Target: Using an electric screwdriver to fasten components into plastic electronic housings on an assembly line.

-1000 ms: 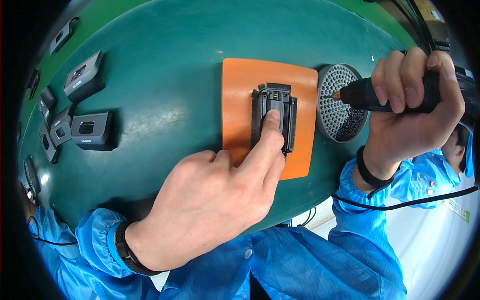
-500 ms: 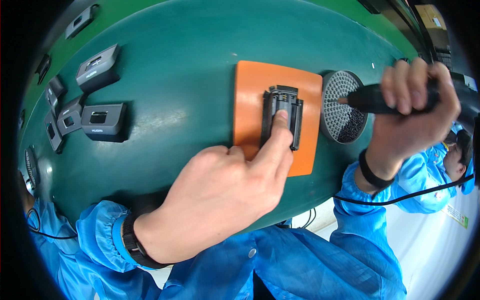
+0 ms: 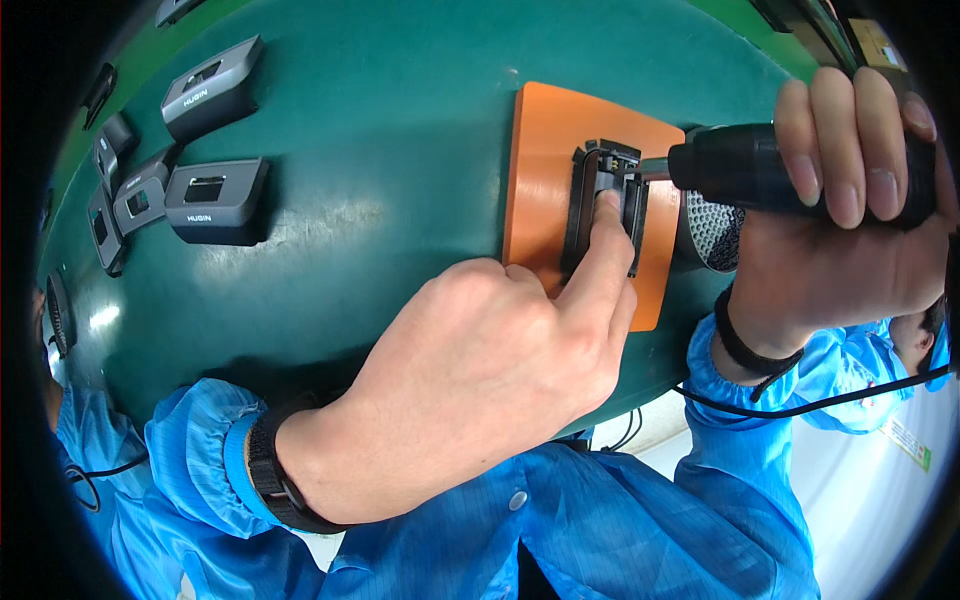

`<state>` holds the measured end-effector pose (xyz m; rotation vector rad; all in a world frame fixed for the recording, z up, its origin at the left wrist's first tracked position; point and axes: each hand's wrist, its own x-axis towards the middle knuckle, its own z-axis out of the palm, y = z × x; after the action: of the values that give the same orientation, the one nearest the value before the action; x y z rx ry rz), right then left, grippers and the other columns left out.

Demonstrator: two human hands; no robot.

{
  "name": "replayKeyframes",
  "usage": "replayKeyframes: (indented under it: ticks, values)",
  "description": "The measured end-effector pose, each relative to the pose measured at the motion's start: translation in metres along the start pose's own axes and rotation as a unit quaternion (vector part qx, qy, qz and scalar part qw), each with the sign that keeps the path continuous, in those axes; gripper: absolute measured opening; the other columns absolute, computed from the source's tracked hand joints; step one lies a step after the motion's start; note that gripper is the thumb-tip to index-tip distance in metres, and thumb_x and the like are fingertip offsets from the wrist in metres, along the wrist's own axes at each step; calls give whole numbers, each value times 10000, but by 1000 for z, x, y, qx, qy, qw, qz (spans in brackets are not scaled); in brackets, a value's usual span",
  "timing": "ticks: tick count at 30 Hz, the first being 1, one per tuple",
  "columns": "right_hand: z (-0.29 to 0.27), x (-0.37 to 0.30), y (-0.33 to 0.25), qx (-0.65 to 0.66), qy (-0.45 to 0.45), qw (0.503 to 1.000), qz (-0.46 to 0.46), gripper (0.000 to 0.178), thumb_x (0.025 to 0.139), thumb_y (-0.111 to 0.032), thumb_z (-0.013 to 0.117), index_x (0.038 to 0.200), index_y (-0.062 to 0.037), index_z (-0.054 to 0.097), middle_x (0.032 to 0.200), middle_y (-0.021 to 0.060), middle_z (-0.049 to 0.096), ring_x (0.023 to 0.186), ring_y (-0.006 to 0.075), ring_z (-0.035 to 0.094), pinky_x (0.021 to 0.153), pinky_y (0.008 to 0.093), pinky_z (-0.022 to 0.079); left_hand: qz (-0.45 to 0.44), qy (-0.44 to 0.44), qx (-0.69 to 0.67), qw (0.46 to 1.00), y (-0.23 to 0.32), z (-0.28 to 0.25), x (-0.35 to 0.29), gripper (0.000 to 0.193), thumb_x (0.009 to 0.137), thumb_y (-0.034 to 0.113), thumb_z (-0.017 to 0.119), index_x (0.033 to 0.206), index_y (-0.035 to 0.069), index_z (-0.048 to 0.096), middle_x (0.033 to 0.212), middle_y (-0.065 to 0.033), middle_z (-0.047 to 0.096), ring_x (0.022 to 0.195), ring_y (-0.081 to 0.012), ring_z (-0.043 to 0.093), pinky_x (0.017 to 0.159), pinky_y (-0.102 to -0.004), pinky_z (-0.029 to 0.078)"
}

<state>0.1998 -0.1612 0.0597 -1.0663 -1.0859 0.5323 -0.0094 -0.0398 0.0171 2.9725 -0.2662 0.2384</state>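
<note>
head view: the left hand point(image 3: 480, 390) reaches up from the lower middle, index finger pinning a small black housing point(image 3: 603, 205) on an orange pad point(image 3: 545, 170) at upper centre of the green table point(image 3: 380, 150). the right hand point(image 3: 850, 230), upper right, has its fingers clenched round a black powered screwdriver point(image 3: 750, 170) whose tip meets the housing. the housing looks light, rigid plastic, best held by its long sides. grey cases point(image 3: 215, 200) sit upper left, well apart; the near table edge lies just below the pad.
</note>
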Motion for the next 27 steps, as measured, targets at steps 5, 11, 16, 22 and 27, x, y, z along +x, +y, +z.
replayKeyframes:
  ticks: [5, 11, 16, 22, 27]
  values:
    - [1, 1, 4, 1, 3, 1000, -1, 341, 1084, -339, 427, 1058, -68, 632, 721, -41, 485, 581, 69, 456, 578, 272, 398, -2, 13, -5, 1000, 1, 3, -1, 252, 754, 88, 676, 994, 22, 714, 1334, -135, 681, 504, -84, 552, 507, -232, 483]
    - [4, 1, 7, 2, 2, 1000, -2, 342, 1084, -340, 426, 1061, -66, 630, 724, -40, 487, 583, 69, 457, 581, 272, 399, -4, 20, -6, 1000, 2, 2, -1, 234, 752, 84, 675, 974, 20, 712, 1332, -138, 681, 504, -82, 554, 504, -233, 492]
    - [7, 0, 6, 2, 2, 1000, -6, 344, 1084, -341, 425, 1064, -65, 629, 725, -39, 488, 585, 70, 457, 583, 272, 399, -1, 19, -10, 1000, 1, 4, -2, 243, 757, 94, 672, 985, 22, 717, 1333, -139, 678, 515, -82, 578, 515, -232, 498]
    - [13, 1, 7, 2, -7, 1000, -15, 346, 1085, -342, 423, 1068, -63, 627, 728, -38, 490, 587, 70, 458, 587, 273, 400, -5, 18, -9, 1000, 2, 2, -1, 296, 754, 103, 672, 1032, 17, 725, 1332, -155, 680, 528, -88, 599, 515, -234, 494]
    - [19, -2, 8, -4, -15, 1000, -24, 348, 1085, -342, 422, 1071, -61, 626, 730, -37, 492, 589, 70, 459, 589, 273, 401, -2, 15, -26, 1000, 1, 1, -1, 322, 752, 100, 668, 1055, 9, 727, 1327, -174, 684, 535, -92, 608, 517, -238, 497]
